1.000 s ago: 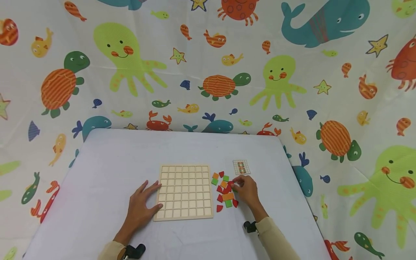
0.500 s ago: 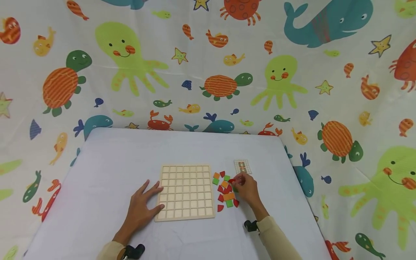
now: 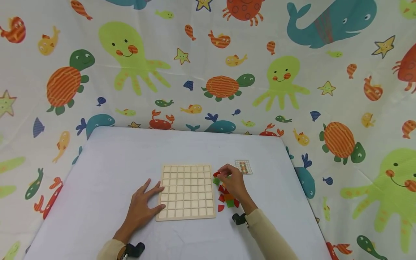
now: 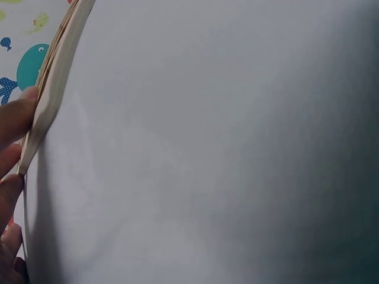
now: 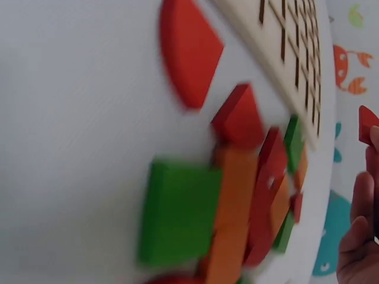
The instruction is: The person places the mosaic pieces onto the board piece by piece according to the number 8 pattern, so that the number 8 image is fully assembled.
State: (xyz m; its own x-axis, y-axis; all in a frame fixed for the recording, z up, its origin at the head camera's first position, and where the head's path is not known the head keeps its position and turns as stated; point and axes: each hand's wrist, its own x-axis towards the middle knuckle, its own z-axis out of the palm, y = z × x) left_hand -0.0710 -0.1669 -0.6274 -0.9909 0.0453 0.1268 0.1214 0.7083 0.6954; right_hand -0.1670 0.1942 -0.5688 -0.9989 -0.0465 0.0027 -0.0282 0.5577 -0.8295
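Rests the left hand [image 3: 139, 207], thumb and fingers spread, against the near-hand side of a wooden grid board [image 3: 186, 193], probably to stop any sliding. Has that board lying flat on the white table [image 3: 107, 162] between the two hands, its square cells facing up.

Pinches a red piece [image 5: 367, 123] in the fingertips of the right hand [image 3: 232, 180], raised beyond the board's right edge; holds only by the tips, perhaps for easy turning of so small a shape. Cannot tell its full outline, cut off in the right wrist view.

Has loose pieces clustered under and nearer than the right hand, presumably for short reaches: a green square tile [image 5: 180, 213] beside orange tiles [image 5: 237, 189], and a red quarter-circle [image 5: 189, 53] slightly apart, left of the right wrist. Cannot see every piece beneath the right palm.

Has a printed pattern card [image 3: 243, 167] just beyond the right hand, likely for easy glancing.
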